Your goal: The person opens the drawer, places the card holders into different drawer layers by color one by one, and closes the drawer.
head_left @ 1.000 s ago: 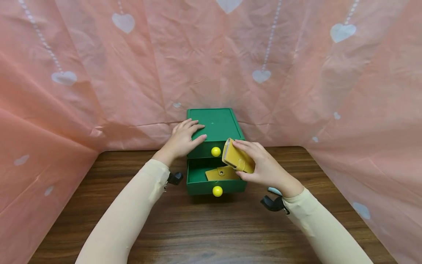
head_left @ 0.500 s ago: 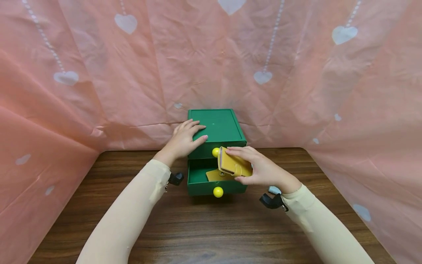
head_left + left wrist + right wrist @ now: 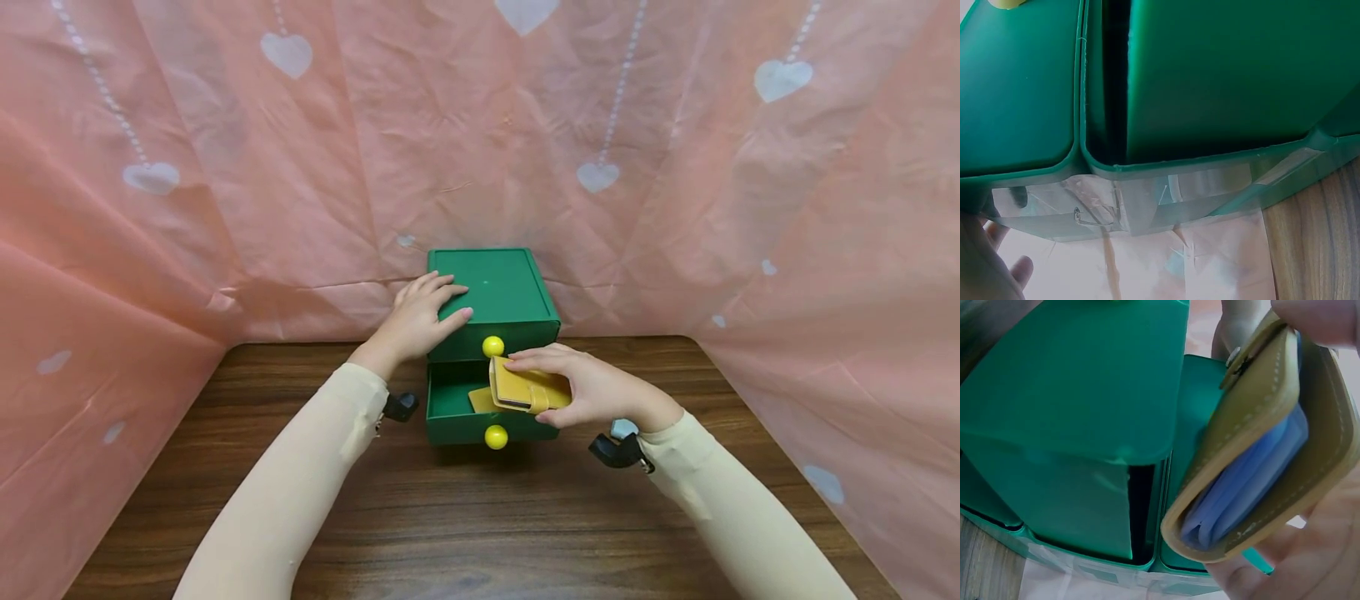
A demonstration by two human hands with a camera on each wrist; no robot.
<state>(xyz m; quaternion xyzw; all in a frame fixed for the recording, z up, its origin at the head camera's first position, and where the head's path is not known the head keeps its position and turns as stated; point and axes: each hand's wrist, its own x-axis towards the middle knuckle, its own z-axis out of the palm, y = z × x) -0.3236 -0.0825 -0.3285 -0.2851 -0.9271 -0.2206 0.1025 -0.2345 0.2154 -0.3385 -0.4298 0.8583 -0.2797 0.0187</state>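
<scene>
In the head view my right hand [image 3: 603, 387] grips a yellow card holder [image 3: 525, 387] between thumb and fingers, over the lower drawer [image 3: 457, 430]. Bluish clear sleeves [image 3: 1250, 472] show inside its folded cover in the right wrist view. Another yellow card holder [image 3: 481, 401] lies in that drawer, mostly hidden behind the held one. The drawer is pulled out of a green cabinet [image 3: 495, 287] and has a yellow knob [image 3: 496, 437]. My left hand [image 3: 416, 321] rests on the cabinet's left top edge, fingers spread.
The upper drawer, with its yellow knob [image 3: 492, 347], is closed. A small light-blue object [image 3: 623, 428] shows beside my right wrist. The brown wooden table [image 3: 480, 525] ends at a pink curtain [image 3: 480, 167] with white hearts behind and on both sides.
My right hand has lowered the card holder and moved it slightly left, tilting it flatter, so it now covers more of the one in the drawer. My left hand stays on the cabinet.
</scene>
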